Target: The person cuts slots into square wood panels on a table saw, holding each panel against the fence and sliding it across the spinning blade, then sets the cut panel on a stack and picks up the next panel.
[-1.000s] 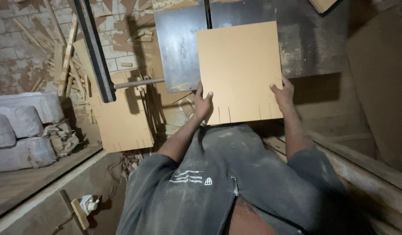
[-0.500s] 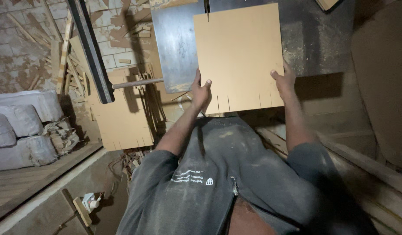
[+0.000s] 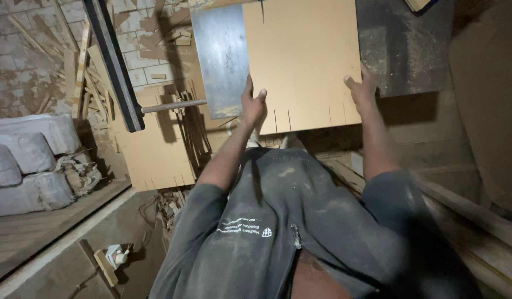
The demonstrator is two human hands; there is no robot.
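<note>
Probably a woodworking workshop: saw table (image 3: 405, 50), wood offcuts (image 3: 184, 138).

Grey stuffed sacks (image 3: 23, 166) lie stacked at the left edge; no labels, signs or screens show.

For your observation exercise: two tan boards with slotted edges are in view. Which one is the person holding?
The tan board lying on the metal table, gripped by left hand and right hand. The other board leans untouched below.

You've a flat tan board (image 3: 303, 61) lying on the saw bench (image 3: 403, 47), short slots cut along its near edge
</note>
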